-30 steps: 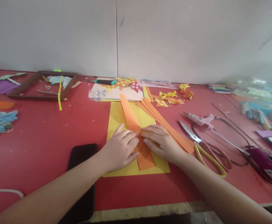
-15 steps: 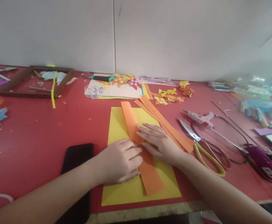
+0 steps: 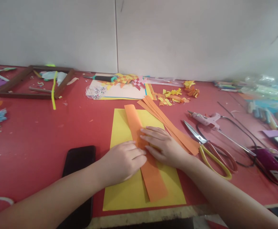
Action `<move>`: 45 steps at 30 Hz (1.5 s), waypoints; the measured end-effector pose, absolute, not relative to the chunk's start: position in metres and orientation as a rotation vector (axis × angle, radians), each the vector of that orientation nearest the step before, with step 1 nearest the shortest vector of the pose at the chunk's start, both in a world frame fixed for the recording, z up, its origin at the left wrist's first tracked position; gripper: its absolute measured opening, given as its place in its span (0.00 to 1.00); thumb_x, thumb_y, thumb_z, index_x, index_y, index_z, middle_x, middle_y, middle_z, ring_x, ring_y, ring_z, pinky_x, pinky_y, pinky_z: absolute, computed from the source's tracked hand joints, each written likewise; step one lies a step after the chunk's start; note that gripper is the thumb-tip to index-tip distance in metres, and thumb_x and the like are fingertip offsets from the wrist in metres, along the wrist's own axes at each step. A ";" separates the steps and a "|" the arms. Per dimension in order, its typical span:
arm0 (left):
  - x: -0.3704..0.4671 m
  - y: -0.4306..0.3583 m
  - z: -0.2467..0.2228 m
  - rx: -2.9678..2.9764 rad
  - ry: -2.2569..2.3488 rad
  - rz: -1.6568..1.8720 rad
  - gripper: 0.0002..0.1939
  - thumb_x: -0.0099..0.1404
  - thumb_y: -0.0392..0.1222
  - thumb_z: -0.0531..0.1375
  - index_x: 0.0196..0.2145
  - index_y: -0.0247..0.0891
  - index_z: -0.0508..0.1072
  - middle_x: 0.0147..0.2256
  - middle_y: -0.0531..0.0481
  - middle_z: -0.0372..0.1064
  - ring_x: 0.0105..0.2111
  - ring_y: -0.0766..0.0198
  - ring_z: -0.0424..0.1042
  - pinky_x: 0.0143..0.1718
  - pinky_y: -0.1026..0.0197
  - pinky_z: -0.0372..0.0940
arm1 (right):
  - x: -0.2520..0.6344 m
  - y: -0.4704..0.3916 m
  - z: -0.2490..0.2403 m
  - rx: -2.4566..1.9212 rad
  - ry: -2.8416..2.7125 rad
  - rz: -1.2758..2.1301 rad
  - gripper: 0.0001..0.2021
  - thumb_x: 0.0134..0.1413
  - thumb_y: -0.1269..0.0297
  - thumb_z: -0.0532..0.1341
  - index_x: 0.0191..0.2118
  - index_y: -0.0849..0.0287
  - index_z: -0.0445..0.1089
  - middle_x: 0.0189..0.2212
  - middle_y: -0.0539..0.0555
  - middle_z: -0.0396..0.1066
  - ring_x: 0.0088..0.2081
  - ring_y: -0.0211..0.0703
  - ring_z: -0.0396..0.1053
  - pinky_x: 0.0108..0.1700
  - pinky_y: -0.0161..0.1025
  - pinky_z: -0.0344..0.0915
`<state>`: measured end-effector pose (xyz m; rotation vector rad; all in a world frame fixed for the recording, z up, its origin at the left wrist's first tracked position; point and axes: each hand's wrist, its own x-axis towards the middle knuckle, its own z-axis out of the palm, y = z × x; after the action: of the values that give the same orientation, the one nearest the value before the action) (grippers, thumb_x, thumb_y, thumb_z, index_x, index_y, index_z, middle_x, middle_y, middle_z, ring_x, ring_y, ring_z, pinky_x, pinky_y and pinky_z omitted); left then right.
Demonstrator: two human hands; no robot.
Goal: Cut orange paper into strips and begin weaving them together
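A folded strip of orange paper (image 3: 153,179) lies lengthwise over a sheet of yellow paper (image 3: 122,198). My left hand (image 3: 126,162) is closed at the strip's left edge, with curled fingers pressed together on the fold; its fingertips are partly hidden. Across from it, my right hand (image 3: 164,144) rests on the strip with its fingers stretched out and slightly apart. Several cut orange paper strips (image 3: 177,132) fan out to the right of this hand, partly over the yellow sheet's corner.
Scissors (image 3: 203,141) and a pink glue gun (image 3: 206,121) with its cord lie at right. A black phone (image 3: 78,162) sits beneath my left forearm. Paper scraps (image 3: 172,97), a woven paper piece (image 3: 126,79) and a brown frame (image 3: 12,95) are along the back.
My left hand's fingers have drawn slightly closer together on the orange strip. The right hand stays in nearly the same place, and the view has shifted a little.
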<state>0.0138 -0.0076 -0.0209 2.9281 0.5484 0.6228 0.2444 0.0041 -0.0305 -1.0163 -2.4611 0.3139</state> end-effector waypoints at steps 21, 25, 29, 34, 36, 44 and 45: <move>0.013 -0.005 -0.027 2.766 0.962 0.559 0.18 0.70 0.50 0.57 0.47 0.32 0.74 0.51 0.38 0.73 0.58 0.40 0.66 0.57 0.39 0.64 | 0.240 0.013 -0.027 -1.016 -2.350 0.428 0.14 0.62 0.70 0.56 0.51 0.58 0.72 0.50 0.61 0.75 0.54 0.51 0.70 0.56 0.55 0.70; 0.014 -0.004 -0.027 2.763 0.963 0.570 0.17 0.70 0.49 0.57 0.48 0.33 0.74 0.49 0.39 0.74 0.56 0.41 0.68 0.56 0.39 0.64 | 0.222 0.037 -0.020 -1.022 -2.363 0.284 0.15 0.64 0.69 0.54 0.52 0.59 0.72 0.54 0.62 0.72 0.56 0.52 0.68 0.58 0.55 0.68; 0.014 -0.003 -0.026 2.773 0.966 0.575 0.17 0.70 0.49 0.57 0.48 0.34 0.74 0.50 0.40 0.74 0.54 0.41 0.69 0.56 0.39 0.63 | 0.204 0.068 -0.026 -1.056 -2.465 0.247 0.20 0.66 0.68 0.51 0.59 0.59 0.69 0.63 0.59 0.64 0.66 0.53 0.57 0.66 0.56 0.59; 0.013 -0.003 -0.027 2.779 0.968 0.567 0.19 0.70 0.51 0.57 0.49 0.33 0.74 0.52 0.40 0.73 0.56 0.39 0.68 0.55 0.38 0.63 | 0.199 0.084 -0.038 -1.149 -2.499 0.278 0.23 0.66 0.66 0.50 0.63 0.60 0.64 0.65 0.60 0.60 0.69 0.55 0.53 0.67 0.59 0.56; 0.013 -0.004 -0.027 2.773 0.964 0.571 0.20 0.70 0.51 0.57 0.49 0.33 0.74 0.52 0.40 0.73 0.56 0.39 0.68 0.55 0.37 0.62 | 0.200 0.084 -0.039 -1.173 -2.505 0.289 0.23 0.67 0.64 0.50 0.64 0.60 0.64 0.66 0.60 0.60 0.69 0.55 0.52 0.67 0.59 0.55; 0.012 -0.003 -0.026 2.730 1.000 0.552 0.23 0.68 0.54 0.58 0.50 0.32 0.73 0.52 0.38 0.72 0.56 0.40 0.66 0.57 0.38 0.61 | 0.201 0.085 -0.039 -1.191 -2.571 0.330 0.24 0.68 0.62 0.48 0.65 0.60 0.61 0.67 0.59 0.58 0.70 0.56 0.48 0.67 0.61 0.52; 0.012 -0.002 -0.026 2.728 1.018 0.557 0.24 0.68 0.55 0.58 0.50 0.31 0.73 0.52 0.37 0.72 0.56 0.40 0.66 0.57 0.38 0.61 | 0.200 0.085 -0.039 -1.191 -2.576 0.329 0.24 0.68 0.61 0.48 0.65 0.60 0.61 0.66 0.59 0.58 0.70 0.56 0.48 0.67 0.61 0.52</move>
<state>0.0123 -0.0023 -0.0259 2.7276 1.0175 0.5572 0.2004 0.0852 -0.0388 -1.1910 -2.5759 0.3285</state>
